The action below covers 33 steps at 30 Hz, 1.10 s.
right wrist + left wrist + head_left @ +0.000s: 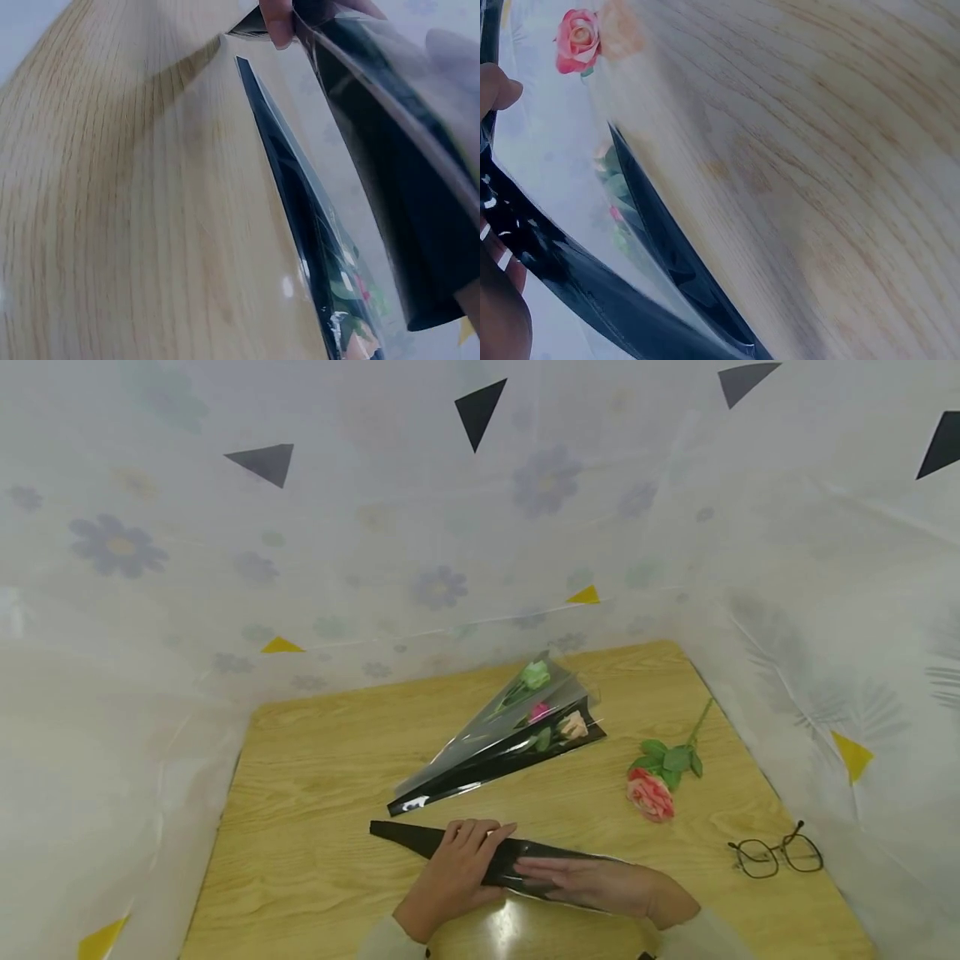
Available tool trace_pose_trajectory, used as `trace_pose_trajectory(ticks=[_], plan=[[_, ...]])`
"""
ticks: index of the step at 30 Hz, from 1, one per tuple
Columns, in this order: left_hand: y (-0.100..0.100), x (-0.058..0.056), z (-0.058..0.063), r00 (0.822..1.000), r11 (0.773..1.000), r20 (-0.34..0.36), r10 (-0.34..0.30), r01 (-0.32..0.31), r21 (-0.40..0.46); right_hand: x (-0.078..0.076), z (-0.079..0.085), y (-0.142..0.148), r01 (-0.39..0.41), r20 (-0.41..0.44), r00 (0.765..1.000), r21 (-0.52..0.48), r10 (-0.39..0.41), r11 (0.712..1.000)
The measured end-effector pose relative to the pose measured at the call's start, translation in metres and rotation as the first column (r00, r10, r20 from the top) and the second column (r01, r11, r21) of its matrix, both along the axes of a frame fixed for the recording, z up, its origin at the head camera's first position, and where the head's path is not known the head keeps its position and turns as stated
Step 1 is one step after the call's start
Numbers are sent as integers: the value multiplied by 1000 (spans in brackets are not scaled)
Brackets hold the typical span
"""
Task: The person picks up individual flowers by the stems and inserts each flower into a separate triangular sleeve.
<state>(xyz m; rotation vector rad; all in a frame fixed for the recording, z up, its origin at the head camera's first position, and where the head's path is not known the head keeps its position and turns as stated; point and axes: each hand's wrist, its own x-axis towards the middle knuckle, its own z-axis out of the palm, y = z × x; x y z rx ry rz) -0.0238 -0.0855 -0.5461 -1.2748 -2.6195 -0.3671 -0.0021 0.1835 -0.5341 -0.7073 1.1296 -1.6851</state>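
A black flower wrapping sleeve [408, 837] with a clear film front lies across the near side of the table, its narrow end to the left. My left hand [461, 868] grips it around the middle, thumb on the near side and fingers over the far side. My right hand [592, 881] is in the wide right end, its straight fingers seen through the clear film and pointing left. In the right wrist view, the sleeve [375, 187] gapes around the right hand, and the left thumb [279, 26] pinches its edge. No flower shows inside this sleeve.
Beyond the hands lie wrapped flowers, with a green rose [536, 674], a magenta rose [538, 712] and a peach rose [573, 726]. A loose pink rose [651, 794] and eyeglasses [780, 855] lie on the right of the wooden table [315, 760]. Patterned white sheeting [360, 543] surrounds it.
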Motion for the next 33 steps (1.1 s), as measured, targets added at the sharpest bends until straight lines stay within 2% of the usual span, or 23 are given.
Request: trace_pose_trajectory(ticks=[3, 4, 5, 6, 7, 8, 10, 11, 12, 13, 14, 15, 19, 21, 24, 27, 33], plan=[[0, 0, -1, 1000, 1000, 0, -9, 9, 18, 0, -2, -1, -2, -54, 999, 34, 4, 999], [1, 0, -1, 1000, 1000, -2, -12, 12, 23, -1, -2, -1, 6, -124, 992, 64, 2, 998], [1, 0, -1, 1000, 1000, -4, -12, 12, 25, -1, -3, -1, 10, -239, 971, 96, 14, 995], [1, 0, -1, 1000, 1000, -4, -10, 10, 23, -1, -4, 0, 5, -311, 950, 100, 27, 995], [0, 0, -2, 1000, 1000, -6, -7, 7, 23, -1, -5, 1, -4, -326, 945, 77, 29, 997], [0, -1, -2, 1000, 1000, -8, -2, 2, 17, -1, -5, 1, -22, -406, 912, 107, 64, 994], [0, -2, -2, 1000, 1000, -10, 8, -8, 10, -1, -5, 2, -36, -341, 939, 54, 52, 998], [-1, -2, -2, 1000, 1000, -12, 13, -13, 5, -1, -4, 2, -54, -219, 974, -6, 52, 999], [-1, -2, -2, 1000, 1000, -13, 17, -17, 1, -1, -3, 2, -51, -38, 998, -73, 48, 996], [-2, -3, -2, 1000, 1000, -15, 21, -21, 2, -1, -2, 1, -24, 81, 996, -114, 34, 993], [-2, -3, -1, 1000, 1000, -15, 24, -24, 3, 0, -1, 1, 2, 135, 991, -119, 14, 993], [-2, -4, -1, 1000, 1000, -14, 24, -24, 7, 0, 0, 1, 39, 93, 995, -102, -30, 994], [-4, -4, 0, 1000, 1000, -10, 21, -20, 16, 1, 3, 1, 78, 141, 988, -100, -64, 992], [-4, -4, 0, 1000, 1000, -12, 18, -18, 18, 1, 3, 3, 76, 169, 984, -131, -53, 988], [-7, -6, 0, 999, 999, -25, 23, -22, 34, -1, 2, 7, 88, 167, 985, -227, -50, 970], [-11, -10, -1, 998, 998, -37, 45, -43, 47, -2, 4, 18, 114, 152, 985, -256, -76, 960], [-20, -16, -1, 997, 997, -14, 73, -73, 28, -9, 10, 36, 221, 155, 967, -121, -202, 968]])
